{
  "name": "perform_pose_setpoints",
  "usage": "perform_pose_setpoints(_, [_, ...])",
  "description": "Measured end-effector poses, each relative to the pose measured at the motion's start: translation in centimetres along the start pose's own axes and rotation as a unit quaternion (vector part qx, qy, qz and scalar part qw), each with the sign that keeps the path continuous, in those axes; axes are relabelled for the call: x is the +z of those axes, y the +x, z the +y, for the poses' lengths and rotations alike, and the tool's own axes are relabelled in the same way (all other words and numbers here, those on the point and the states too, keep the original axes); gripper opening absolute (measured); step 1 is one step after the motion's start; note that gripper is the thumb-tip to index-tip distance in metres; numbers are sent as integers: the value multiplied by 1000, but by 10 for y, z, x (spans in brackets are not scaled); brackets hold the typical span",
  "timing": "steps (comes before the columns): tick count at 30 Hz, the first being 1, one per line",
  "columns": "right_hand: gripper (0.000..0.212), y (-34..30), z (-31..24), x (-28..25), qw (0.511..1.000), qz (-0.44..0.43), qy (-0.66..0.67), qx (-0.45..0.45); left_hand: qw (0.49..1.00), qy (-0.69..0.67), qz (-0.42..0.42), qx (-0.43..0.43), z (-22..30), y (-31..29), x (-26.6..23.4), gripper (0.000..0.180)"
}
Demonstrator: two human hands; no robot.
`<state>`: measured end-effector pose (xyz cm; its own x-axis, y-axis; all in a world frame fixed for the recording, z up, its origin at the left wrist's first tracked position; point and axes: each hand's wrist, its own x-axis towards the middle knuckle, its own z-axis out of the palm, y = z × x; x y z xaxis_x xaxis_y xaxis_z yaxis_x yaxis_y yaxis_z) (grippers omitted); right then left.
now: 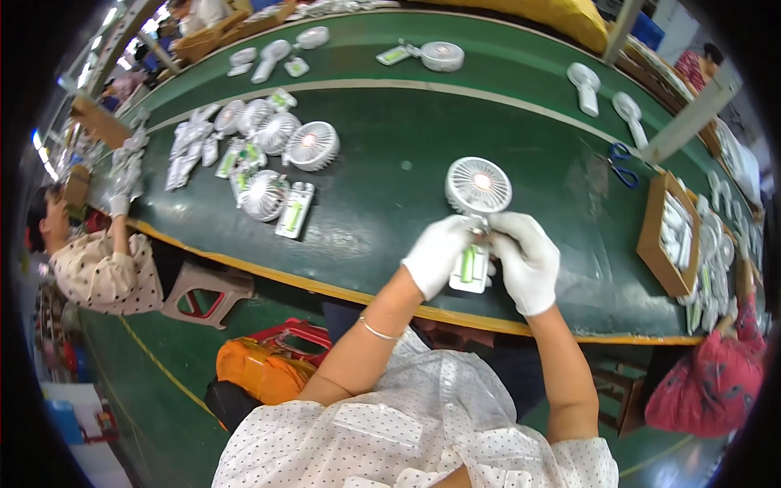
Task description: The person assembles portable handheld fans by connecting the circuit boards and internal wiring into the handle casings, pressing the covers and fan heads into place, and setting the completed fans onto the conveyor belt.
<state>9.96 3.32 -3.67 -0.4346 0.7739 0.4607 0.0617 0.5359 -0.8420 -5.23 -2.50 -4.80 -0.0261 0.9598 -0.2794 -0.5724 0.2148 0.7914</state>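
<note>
Both my hands wear white gloves and meet at the neck of a white handheld fan (pixel 478 186). Its round grille points up, away from me, and its opened handle half (pixel 469 276), with a green part inside, hangs down between my hands. My left hand (pixel 439 256) is closed on the neck from the left. From the right, the thumb and fingers of my right hand (pixel 527 259) pinch the same joint. My fingers hide what exactly lies at the joint. The fan is held just above the green table (pixel 366 220).
Several fans with opened handles (pixel 277 132) lie in a group at left. At right are blue-handled scissors (pixel 623 165) and a cardboard box (pixel 683 279) of white parts. More fans (pixel 442 56) lie on the far green strip. Co-workers sit at both sides.
</note>
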Motion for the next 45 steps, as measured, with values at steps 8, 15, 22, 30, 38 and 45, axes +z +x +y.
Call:
perform_pose_setpoints(8, [20, 0, 12, -7, 995, -21, -9, 94, 999, -13, -22, -45, 5, -1, 0, 46])
perform_pose_setpoints(15, [21, -4, 9, -9, 998, -31, 0, 55, 998, -24, -29, -54, 6, -3, -1, 42])
perform_pose_setpoints(22, [22, -4, 12, -5, 998, -39, -43, -20, 997, -28, -30, -64, 9, -2, 0, 42])
perform_pose_setpoints(30, [17, -2, 13, -7, 995, -55, -71, -41, 994, -87, -29, -66, 5, 0, -2, 39])
perform_pose_setpoints(38, [26, -2, 9, -7, 967, -66, -198, -147, 961, 201, -94, 167, -12, 8, -18, 32])
perform_pose_setpoints(45, [27, -7, 10, -6, 947, -81, -254, -177, 996, -86, 2, -38, 3, 4, -2, 47])
